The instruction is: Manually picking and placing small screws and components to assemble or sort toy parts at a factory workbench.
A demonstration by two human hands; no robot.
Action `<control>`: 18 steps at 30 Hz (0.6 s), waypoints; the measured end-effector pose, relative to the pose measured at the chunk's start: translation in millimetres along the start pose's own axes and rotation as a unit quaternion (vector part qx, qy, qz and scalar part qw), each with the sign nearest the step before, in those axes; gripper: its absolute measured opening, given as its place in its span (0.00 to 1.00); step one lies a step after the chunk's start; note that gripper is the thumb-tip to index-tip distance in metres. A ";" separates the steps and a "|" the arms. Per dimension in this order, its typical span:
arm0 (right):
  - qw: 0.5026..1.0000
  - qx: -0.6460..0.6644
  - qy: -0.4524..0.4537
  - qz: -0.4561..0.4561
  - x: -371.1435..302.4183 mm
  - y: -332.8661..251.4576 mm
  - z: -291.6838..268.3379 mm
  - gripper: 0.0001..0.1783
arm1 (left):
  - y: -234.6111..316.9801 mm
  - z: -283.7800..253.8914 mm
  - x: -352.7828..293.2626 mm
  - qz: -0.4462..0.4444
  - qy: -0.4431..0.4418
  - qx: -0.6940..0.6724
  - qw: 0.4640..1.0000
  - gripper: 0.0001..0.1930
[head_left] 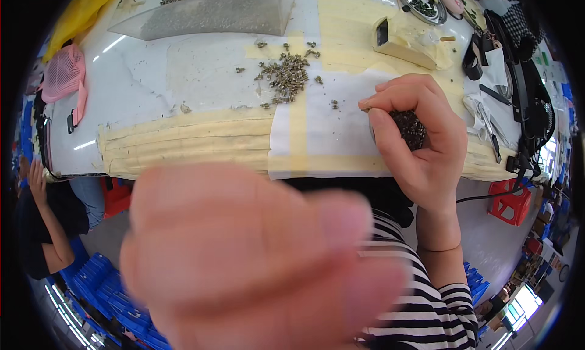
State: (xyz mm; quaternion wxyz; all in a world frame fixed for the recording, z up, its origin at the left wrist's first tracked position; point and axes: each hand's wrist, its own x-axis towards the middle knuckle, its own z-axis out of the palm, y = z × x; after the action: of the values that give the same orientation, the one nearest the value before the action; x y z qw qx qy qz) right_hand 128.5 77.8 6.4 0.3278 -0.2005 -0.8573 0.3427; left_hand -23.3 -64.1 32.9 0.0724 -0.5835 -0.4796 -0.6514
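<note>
My left hand (244, 246) is large and blurred, close to the camera above the table's front edge. Its fingers are curled in, with the thumb against the index finger; whatever may be between them is hidden. Over the table's right part, my right hand (420, 130) is closed, thumb and index fingertips meeting around a tiny thing too small to name. Behind its thumb shows a round mass of small dark grains or parts (409, 129), partly covered by the hand. A loose pile of small metal fittings (285, 77) lies at mid-table, left of my right hand.
A clear bin (201, 22) with many similar fittings stands at the far left. Far right are a taped block (407, 44), a round metal dish (421, 3) and tweezers (489, 127). A pink basket (64, 74) sits left; another person's arm (50, 219) is beyond the table's left end.
</note>
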 end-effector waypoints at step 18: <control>0.980 0.165 -0.016 0.106 0.3 -7.8 -4.8 0.03 | -31.4 38.2 -14.1 -0.134 -0.096 0.078 0.983 0.09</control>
State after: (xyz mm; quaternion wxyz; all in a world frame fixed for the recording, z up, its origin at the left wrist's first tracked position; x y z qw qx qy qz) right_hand 130.7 74.8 14.8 0.3043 -0.2281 -0.7679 0.5154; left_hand -13.1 -26.9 -1.2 -0.0161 -0.5664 -0.6076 -0.5566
